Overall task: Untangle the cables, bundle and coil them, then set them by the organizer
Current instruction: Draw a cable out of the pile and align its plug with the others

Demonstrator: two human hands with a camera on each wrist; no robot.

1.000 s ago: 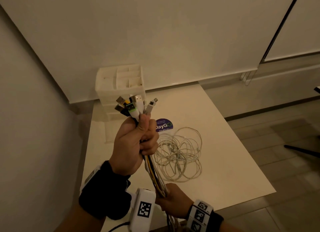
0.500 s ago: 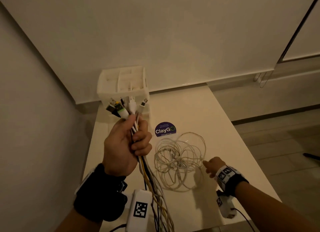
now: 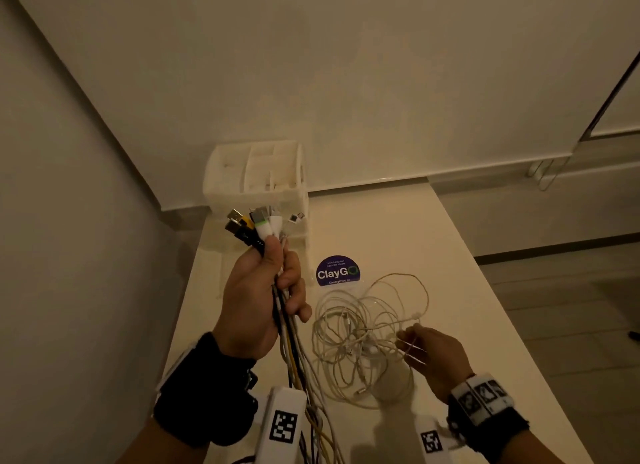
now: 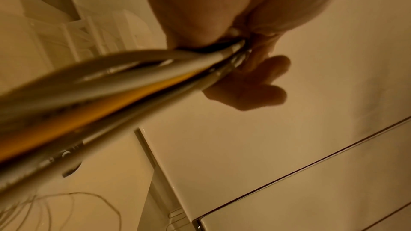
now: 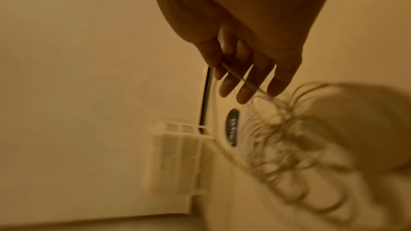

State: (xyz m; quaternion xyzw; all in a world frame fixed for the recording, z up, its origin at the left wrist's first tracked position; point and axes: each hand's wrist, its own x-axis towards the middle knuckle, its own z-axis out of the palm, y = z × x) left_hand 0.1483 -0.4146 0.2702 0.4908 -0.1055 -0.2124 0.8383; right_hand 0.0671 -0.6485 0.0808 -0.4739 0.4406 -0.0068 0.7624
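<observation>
My left hand [image 3: 284,273] grips a bundle of cables [image 3: 289,339] upright above the table's left side. Several plugs [image 3: 262,225] fan out above the thumb, and white, black and yellow cords [image 4: 124,92] hang down past the wrist. A loose tangle of thin white cable [image 3: 360,342] lies on the white table [image 3: 398,228]. My right hand [image 3: 412,342] is at the tangle's right edge. There one thin strand [image 5: 235,76] runs from under the thumb across the fingers. The white drawer organizer [image 3: 256,172] stands at the table's far left corner.
A round purple ClayGo sticker [image 3: 337,271] lies on the table between the organizer and the tangle. Walls close in on the left and behind. The table's right edge [image 3: 512,311] drops to a tiled floor.
My right hand let go of the bundle's lower cords, crossed to the right side of the white tangle and took hold of a strand. The left hand sank slightly with the bundle.
</observation>
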